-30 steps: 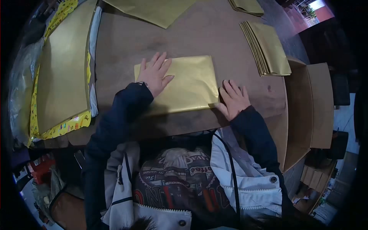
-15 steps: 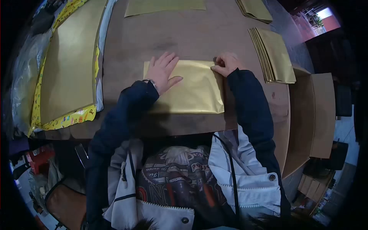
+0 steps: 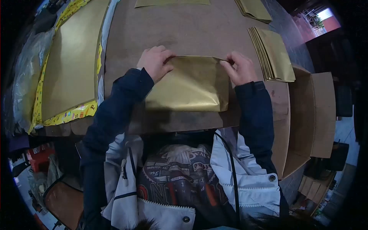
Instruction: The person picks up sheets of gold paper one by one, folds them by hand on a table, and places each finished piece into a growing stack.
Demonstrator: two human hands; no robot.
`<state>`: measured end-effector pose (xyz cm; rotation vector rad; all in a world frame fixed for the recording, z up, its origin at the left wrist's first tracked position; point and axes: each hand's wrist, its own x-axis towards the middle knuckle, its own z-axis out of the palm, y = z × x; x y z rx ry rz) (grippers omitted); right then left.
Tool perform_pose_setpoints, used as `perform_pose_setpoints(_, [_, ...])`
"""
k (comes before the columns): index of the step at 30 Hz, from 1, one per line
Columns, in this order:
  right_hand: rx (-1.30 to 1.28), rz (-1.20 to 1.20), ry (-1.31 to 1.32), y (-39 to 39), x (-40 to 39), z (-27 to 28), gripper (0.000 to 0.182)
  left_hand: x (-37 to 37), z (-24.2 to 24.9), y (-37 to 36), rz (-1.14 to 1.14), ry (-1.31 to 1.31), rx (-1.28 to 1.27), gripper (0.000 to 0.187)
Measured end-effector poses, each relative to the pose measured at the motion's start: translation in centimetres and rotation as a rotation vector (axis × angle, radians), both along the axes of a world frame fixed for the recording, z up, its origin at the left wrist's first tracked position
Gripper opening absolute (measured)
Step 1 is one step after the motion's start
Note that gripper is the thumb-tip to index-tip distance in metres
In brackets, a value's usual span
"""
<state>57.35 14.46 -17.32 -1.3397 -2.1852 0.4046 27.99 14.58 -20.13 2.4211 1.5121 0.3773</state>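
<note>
A folded sheet of gold paper point(image 3: 191, 84) lies in front of me, close to the table's near edge. Its far edge is lifted a little off the tabletop. At the far left corner, my left hand point(image 3: 155, 63) pinches that edge between thumb and fingers. My right hand point(image 3: 239, 68) grips the far right corner the same way, thumb toward me. The near part of the gold paper rests on the table, with a crease near its right corner.
A stack of flat gold sheets point(image 3: 74, 57) sits on yellow printed wrapping point(image 3: 73, 115) at left. Folded gold paper pieces point(image 3: 274, 55) are piled at right, with another pile point(image 3: 255, 9) behind. An open cardboard box point(image 3: 322, 115) stands beside the brown table point(image 3: 176, 34).
My left hand has gone from lying flat on the gold paper to pinching its far left corner. The far edge has risen, and my right hand has shifted slightly right.
</note>
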Motion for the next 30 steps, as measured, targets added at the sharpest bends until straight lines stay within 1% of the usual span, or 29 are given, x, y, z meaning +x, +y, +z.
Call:
perform_pose_setpoints(1, [0.110,0.028,0.078,-0.9,0.0,0.8,0.016,-0.1,0.1,0.0,-0.018,-0.071,0.092,0.028])
perform_pose_setpoints(2, [0.179,0.044,0.059,-2.0,-0.1,1.9,0.011,-0.2,0.3,-0.1,-0.016,-0.070,0.098,0.028])
perform_pose_setpoints(3, [0.186,0.047,0.060,-2.8,-0.2,2.3,0.011,0.0,1.0,-0.4,0.004,-0.117,0.214,0.027])
perform_pose_setpoints(4, [0.298,0.056,0.130,-3.4,-0.1,2.5,0.011,0.2,1.8,-0.8,0.023,-0.164,0.329,0.026])
perform_pose_setpoints(5, [0.413,0.065,0.200,-4.1,-0.1,2.9,0.012,0.5,2.4,-1.4,0.081,-0.225,0.361,0.023])
perform_pose_setpoints(6, [0.572,0.041,0.179,-4.9,-0.3,3.4,0.019,1.0,3.2,-2.2,0.138,-0.287,0.394,0.021])
perform_pose_setpoints(7, [0.580,0.041,0.181,-5.5,-0.5,3.7,0.019,1.4,3.9,-3.2,0.150,-0.461,0.295,0.015])
perform_pose_setpoints(9, [0.760,0.049,0.321,-6.6,-0.8,4.1,0.023,2.2,4.6,-5.6,0.167,-0.605,0.332,0.013])
perform_pose_setpoints(10, [0.767,0.061,0.342,-7.2,-0.7,4.2,0.025,2.1,4.5,-6.0,0.081,-0.598,0.566,0.015])
perform_pose_setpoints(12, [0.817,0.031,0.438,-7.2,-0.4,4.9,0.023,1.9,5.2,-8.9,0.131,-0.743,0.553,0.017])
perform_pose_setpoints(13, [0.866,0.003,0.418,-6.8,-0.2,5.6,0.019,1.5,5.5,-10.6,0.135,-0.746,0.513,0.020])
perform_pose_setpoints(14, [0.868,-0.045,0.470,-6.4,-0.3,6.4,0.014,1.3,6.1,-11.6,0.134,-0.746,0.515,0.020])
perform_pose_setpoints(15, [0.870,-0.091,0.522,-6.0,-0.5,6.9,0.010,1.1,6.9,-12.4,0.106,-0.618,0.702,0.022])
perform_pose_setpoints(16, [0.906,-0.095,0.543,-5.5,-0.2,7.1,0.010,0.8,7.5,-12.7,0.077,-0.482,0.889,0.023])
perform_pose_setpoints(17, [0.913,-0.089,0.548,-5.4,-0.3,7.4,0.010,0.5,6.7,-12.5,0.180,-0.553,0.985,0.024])
perform_pose_setpoints(18, [0.953,-0.051,0.561,-5.4,-0.4,7.8,0.010,-0.1,7.1,-13.3,0.185,-0.548,0.997,0.024])
perform_pose_setpoints(19, [0.992,-0.014,0.573,-5.4,-0.5,8.1,0.010,-0.8,7.8,-14.9,0.041,-0.571,0.787,0.026])
perform_pose_setpoints(20, [1.005,0.001,0.516,-5.7,-0.6,8.0,0.010,-1.7,8.2,-16.4,-0.101,-0.588,0.572,0.027])
perform_pose_setpoints(22, [0.976,-0.023,0.521,-5.8,-0.8,7.6,0.010,-3.7,8.4,-18.6,-0.505,-0.527,0.213,0.031])
perform_pose_setpoints(24, [0.935,-0.085,0.540,-6.5,-1.2,7.5,0.011,-1.4,7.5,-18.8,-0.429,-0.847,-0.475,0.043])
perform_pose_setpoints(25, [0.926,-0.007,0.469,-7.1,-1.3,8.0,0.011,0.4,6.0,-19.3,-0.274,-1.300,-0.894,0.065])
perform_pose_setpoints(26, [0.917,0.074,0.399,-8.0,-1.4,8.5,0.011,0.7,4.5,-18.8,-0.217,-1.554,-1.100,0.073])
perform_pose_setpoints(27, [0.906,0.215,0.316,-9.2,-1.7,8.6,0.013,0.7,3.3,-17.7,-0.156,-1.805,-1.304,0.082])
perform_pose_setpoints(28, [0.808,0.365,0.267,-10.7,-2.4,9.3,0.020,0.8,3.2,-16.6,-0.304,-1.996,-1.264,0.085])
perform_pose_setpoints(29, [0.705,0.513,0.213,-12.1,-3.4,9.8,0.027,0.5,4.1,-16.0,-0.244,-2.083,-1.235,0.078])
perform_pose_setpoints(30, [0.697,0.596,0.184,-13.1,-4.5,9.7,0.024,0.4,6.1,-14.9,-0.186,-2.170,-1.205,0.072])
